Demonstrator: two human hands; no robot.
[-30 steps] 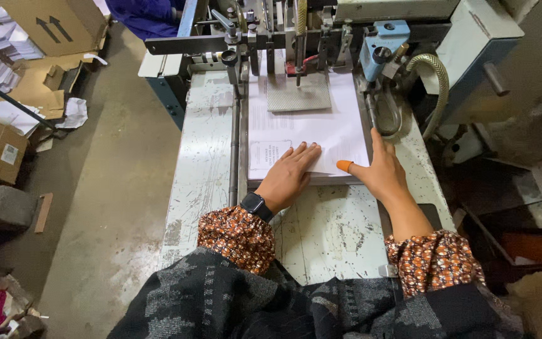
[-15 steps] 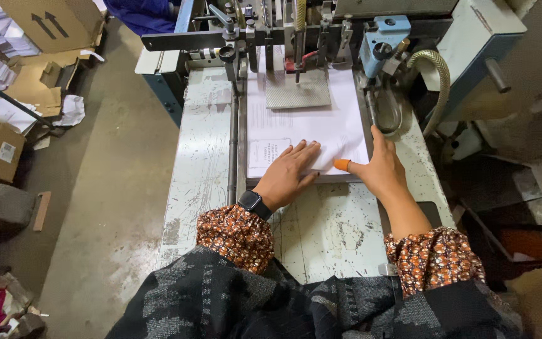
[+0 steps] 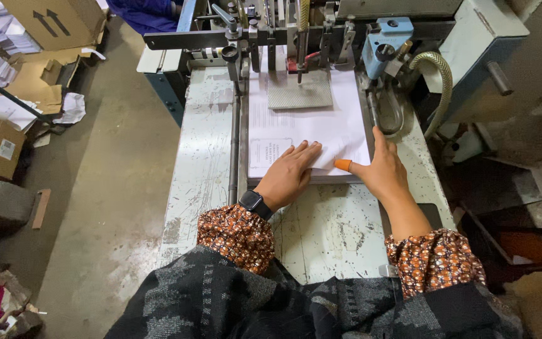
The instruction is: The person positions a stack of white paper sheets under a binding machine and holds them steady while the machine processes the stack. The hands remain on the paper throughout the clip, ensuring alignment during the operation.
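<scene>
Two hands square a paper stack at a worn machine counter

The left hand [image 3: 291,172] stays flat on the paper stack [image 3: 308,129], fingers spread; the right hand [image 3: 381,169] (one orange thumb cover) has edged along the stack's right side, fingers pressed together, suggesting alignment continues on the counter [image 3: 205,144].

- The head camera is looking steeply down from above the bench [image 3: 208,163], facing forward towards the machine [image 3: 321,37].
- It is sitting close (one view only).
</scene>
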